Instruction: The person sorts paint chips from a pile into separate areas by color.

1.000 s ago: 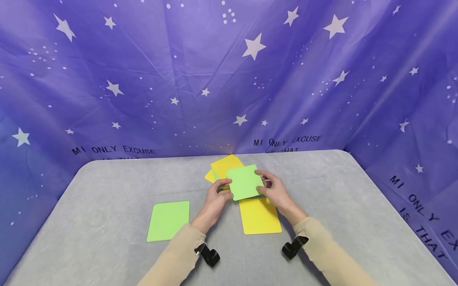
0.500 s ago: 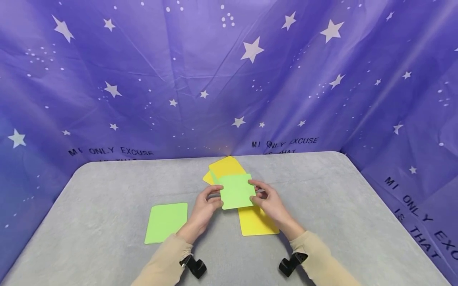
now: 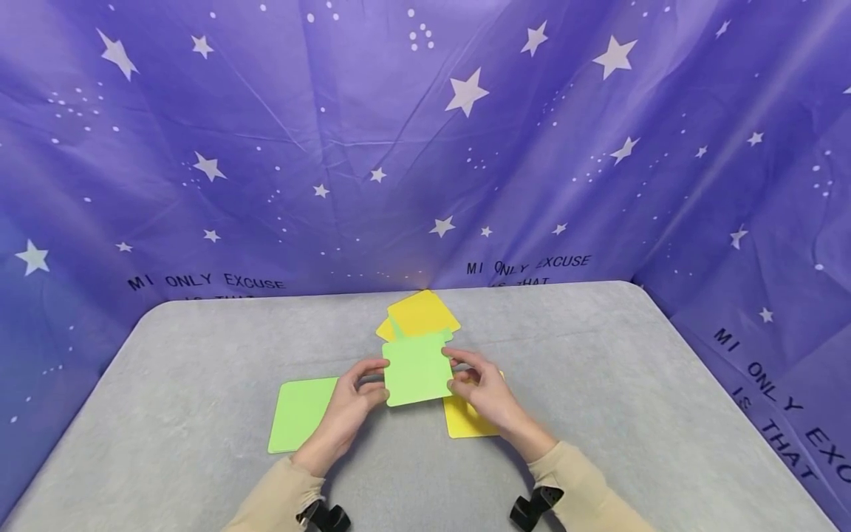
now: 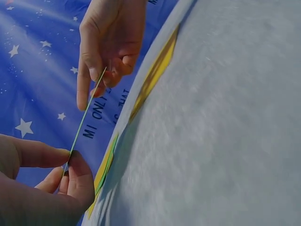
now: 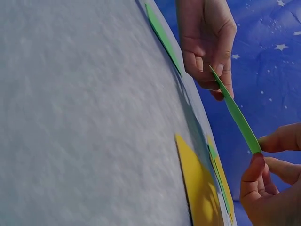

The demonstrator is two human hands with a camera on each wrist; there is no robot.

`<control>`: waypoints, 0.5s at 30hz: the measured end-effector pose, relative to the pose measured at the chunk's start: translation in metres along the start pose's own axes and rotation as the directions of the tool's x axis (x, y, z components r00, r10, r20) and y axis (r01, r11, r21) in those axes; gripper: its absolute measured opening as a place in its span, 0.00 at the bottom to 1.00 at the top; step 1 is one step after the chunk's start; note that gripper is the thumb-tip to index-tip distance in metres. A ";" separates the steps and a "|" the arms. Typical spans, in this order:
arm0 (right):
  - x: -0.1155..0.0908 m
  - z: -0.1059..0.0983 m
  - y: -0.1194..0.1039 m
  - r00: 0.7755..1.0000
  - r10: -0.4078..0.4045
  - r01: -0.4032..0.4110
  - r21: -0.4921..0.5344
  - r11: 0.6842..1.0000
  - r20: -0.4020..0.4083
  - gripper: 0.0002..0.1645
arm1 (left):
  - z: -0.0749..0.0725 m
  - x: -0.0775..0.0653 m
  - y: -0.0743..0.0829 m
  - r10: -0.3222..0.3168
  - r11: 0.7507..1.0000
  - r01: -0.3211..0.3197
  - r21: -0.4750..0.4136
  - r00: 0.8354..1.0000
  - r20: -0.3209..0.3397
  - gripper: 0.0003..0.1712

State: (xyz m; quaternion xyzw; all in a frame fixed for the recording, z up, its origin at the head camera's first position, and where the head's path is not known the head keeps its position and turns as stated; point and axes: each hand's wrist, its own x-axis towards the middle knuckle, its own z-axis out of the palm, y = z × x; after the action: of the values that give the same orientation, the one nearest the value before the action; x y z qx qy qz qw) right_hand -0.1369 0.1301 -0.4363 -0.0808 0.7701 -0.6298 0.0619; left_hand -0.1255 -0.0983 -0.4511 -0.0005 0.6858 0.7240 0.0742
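A green square card [image 3: 417,369] is held up above the table in the head view, tilted a little. My left hand [image 3: 349,406] pinches its left edge between thumb and fingers. At the opposite edge, my right hand [image 3: 488,395] pinches it the same way. Both wrist views show this card [image 4: 82,125] nearly edge-on, raised off the tabletop. Under my left wrist lies another green card [image 3: 299,414], partly covered by the hand. A yellow card [image 3: 468,421] lies below the right hand, partly hidden by it and the held card.
Toward the table's far edge, a loose pile of yellow cards [image 3: 423,314] with some green showing lies at uneven angles. The grey table [image 3: 598,414] ends against a purple curtain [image 3: 372,111] with white stars.
Both hands have carried the green card leftward and toward the person, off the pile's front. The left hand now overlaps the left green card, and more of the pile shows.
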 end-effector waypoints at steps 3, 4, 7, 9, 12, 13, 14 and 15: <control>-0.002 0.007 0.001 0.999 -0.011 0.012 -0.006 1.000 0.033 0.30 | -0.007 -0.008 -0.001 -0.016 1.000 0.016 0.014 1.000 -0.015 0.27; -0.002 0.010 0.002 0.999 -0.012 0.012 -0.010 1.000 0.044 0.30 | -0.009 -0.010 -0.001 -0.021 1.000 0.021 0.019 1.000 -0.021 0.27; -0.004 0.017 0.004 0.997 -0.008 0.011 -0.029 1.000 0.072 0.30 | -0.016 -0.017 0.000 -0.033 0.999 0.035 0.035 0.999 -0.039 0.27; -0.004 0.021 0.005 0.996 -0.009 0.012 -0.032 0.999 0.094 0.30 | -0.020 -0.021 0.002 -0.041 0.998 0.043 0.047 0.998 -0.051 0.27; -0.004 0.027 0.004 0.991 -0.019 0.020 -0.013 1.000 0.130 0.30 | -0.026 -0.026 0.005 -0.048 0.996 0.053 0.066 0.996 -0.069 0.27; -0.004 0.029 0.003 0.990 -0.026 0.026 -0.002 1.000 0.141 0.30 | -0.029 -0.027 0.006 -0.051 0.996 0.057 0.069 0.996 -0.074 0.28; -0.004 0.030 0.002 0.988 -0.033 0.032 0.009 0.999 0.151 0.30 | -0.031 -0.029 0.006 -0.052 0.996 0.057 0.074 0.996 -0.078 0.28; -0.004 0.032 0.002 0.986 -0.038 0.036 0.014 0.999 0.161 0.30 | -0.034 -0.030 0.007 -0.050 0.995 0.056 0.079 0.995 -0.082 0.28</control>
State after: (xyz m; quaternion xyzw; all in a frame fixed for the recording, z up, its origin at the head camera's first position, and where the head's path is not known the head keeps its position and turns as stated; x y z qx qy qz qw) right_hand -0.1268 0.1000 -0.4445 -0.1452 0.7573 -0.6266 0.1126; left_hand -0.1002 -0.1352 -0.4434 -0.0448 0.7169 0.6926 0.0657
